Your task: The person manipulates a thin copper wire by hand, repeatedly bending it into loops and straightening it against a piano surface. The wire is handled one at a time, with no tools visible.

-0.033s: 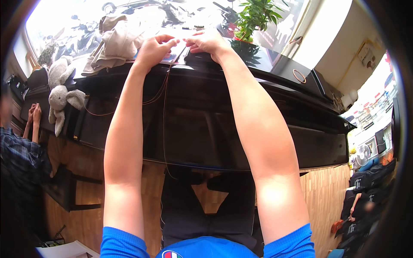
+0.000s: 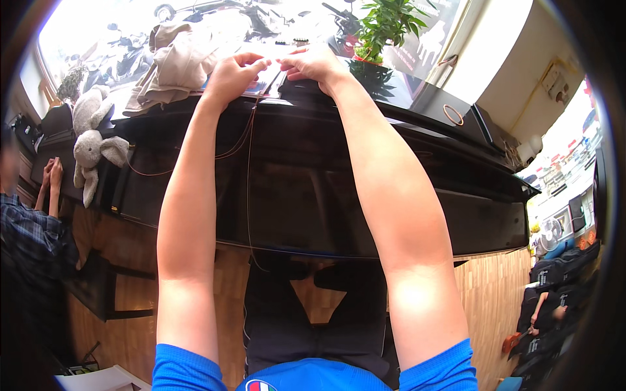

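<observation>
Both my hands are raised close together over the far top edge of a glossy black piano-like cabinet. My left hand is closed in a pinch, thumb against fingertips. Facing it, my right hand pinches as well, its fingertips almost meeting the left ones. A thin reddish-brown cord runs down from between the fingertips to a small knot or bead. Below that, strands hang in front of the cabinet, and one trails off left. Exactly how the cord lies in the fingers is too small to see. Papers lie beneath the hands.
A grey plush rabbit and a crumpled beige cloth lie on the left. To the right are a potted plant and a thin copper-coloured ring. Another person with clasped hands sits at far left, beside a dark chair.
</observation>
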